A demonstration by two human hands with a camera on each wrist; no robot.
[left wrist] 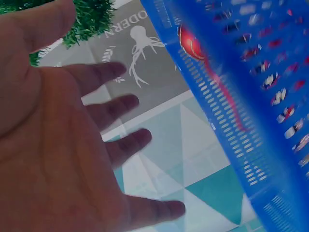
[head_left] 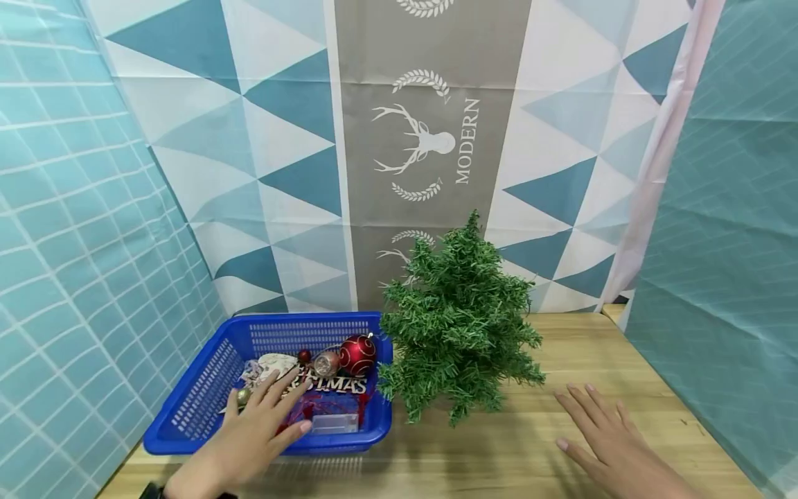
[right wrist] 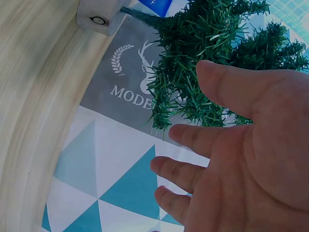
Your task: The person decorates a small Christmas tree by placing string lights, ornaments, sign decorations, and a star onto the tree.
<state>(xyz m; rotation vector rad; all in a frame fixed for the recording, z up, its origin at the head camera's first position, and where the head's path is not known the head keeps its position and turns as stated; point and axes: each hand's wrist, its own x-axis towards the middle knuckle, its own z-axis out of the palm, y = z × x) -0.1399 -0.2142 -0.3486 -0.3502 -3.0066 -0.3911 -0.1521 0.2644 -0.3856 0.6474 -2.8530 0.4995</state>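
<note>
A small green artificial Christmas tree (head_left: 461, 326) stands upright on the wooden table; the right wrist view shows its pale base (right wrist: 99, 17). To its left is a blue plastic basket (head_left: 187, 443) of ornaments. My left hand (head_left: 255, 430), fingers spread and straight, hovers over the basket's front, hiding part of the contents. Right of the tree, my right hand (head_left: 614, 443) is held above the table with fingers extended. Neither hand holds anything. Inside the basket I see a red bauble (head_left: 358, 355), a pinkish bauble (head_left: 327, 364) and wooden lettering (head_left: 339, 385) ending in "STMAS".
A clear plastic box (head_left: 335, 423) lies in the basket near a small gold ball (head_left: 243, 396). Behind the table hangs a patterned curtain (head_left: 430, 145) with a deer print. Tiled blue sheeting (head_left: 75, 242) closes the left side, and a teal sheet (head_left: 729, 229) the right.
</note>
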